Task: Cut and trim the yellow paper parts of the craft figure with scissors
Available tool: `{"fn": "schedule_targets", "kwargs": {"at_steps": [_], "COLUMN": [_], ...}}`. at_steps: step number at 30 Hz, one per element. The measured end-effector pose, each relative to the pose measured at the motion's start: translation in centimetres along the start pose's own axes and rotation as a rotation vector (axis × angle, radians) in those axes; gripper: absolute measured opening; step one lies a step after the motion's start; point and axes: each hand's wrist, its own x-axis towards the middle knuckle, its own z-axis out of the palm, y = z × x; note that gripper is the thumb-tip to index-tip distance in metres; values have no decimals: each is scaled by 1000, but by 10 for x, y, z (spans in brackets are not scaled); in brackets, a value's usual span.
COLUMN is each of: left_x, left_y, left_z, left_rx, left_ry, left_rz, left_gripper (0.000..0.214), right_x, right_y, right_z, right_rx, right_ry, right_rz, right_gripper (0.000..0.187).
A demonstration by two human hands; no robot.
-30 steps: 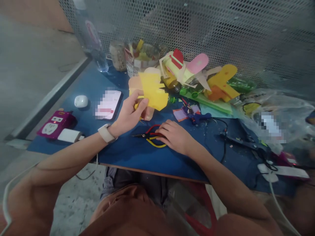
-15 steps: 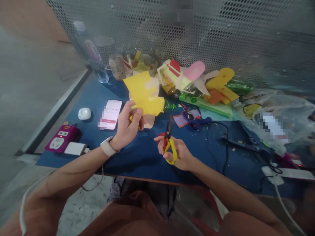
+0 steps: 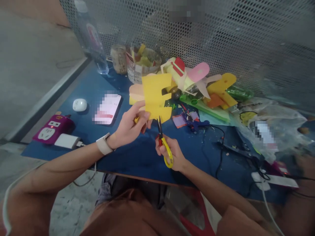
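Note:
My left hand [image 3: 134, 124] pinches a sheet of yellow paper [image 3: 155, 90] by its lower left edge, holding it up over the table. Notches are cut into the paper's right side. In my right hand [image 3: 172, 154] is a pair of scissors [image 3: 165, 147] with one red and one yellow handle. Their dark blades are slightly parted, pointing up at the paper's lower edge; I cannot tell whether they touch it. Behind the yellow sheet a pale paper piece [image 3: 136, 92] shows on the left.
Cut paper shapes [image 3: 198, 73], a clear tub of scraps [image 3: 137, 70], a jar [image 3: 119, 59] and a tall bottle [image 3: 94, 46] line the back. A phone [image 3: 108, 109] and purple socket block [image 3: 52, 129] lie left. Right are cables, a plastic bag [image 3: 283, 114] and a power strip [image 3: 278, 180].
The yellow paper has turned more upright and flat toward me, showing its notched side. The scissors have come closer to its lower edge, and their blades now show parted. The view has shifted slightly.

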Motion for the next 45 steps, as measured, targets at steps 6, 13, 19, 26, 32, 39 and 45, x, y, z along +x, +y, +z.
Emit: {"fn": "schedule_targets", "kwargs": {"at_steps": [6,13,19,26,32,39,45], "left_x": [-5,-6,-9,-9,-9,-9,-9], "left_y": [2,9,2,0,2,2,0], "left_z": [6,8,10,10,12,10,13], "left_rx": [86,107,35,-37,-40,-12,-41], "left_ry": [-121,-170,-146,-81,-88,-147,-106], "left_rz": [43,-18,-92,-166,-169,-170,-178], "left_gripper": [33,37,37,42,44,41,42], "right_x": [-4,-5,-4,-4,-6,-5,-6], "right_y": [3,6,0,9,8,-3,2], "right_z": [5,4,4,5,6,3,3], "right_rx": [14,14,-5,37,74,34,22], "right_ry": [28,24,48,97,114,102,82], "right_rz": [-16,22,47,107,152,116,96], "right_gripper": [75,76,77,68,68,79,76]}}
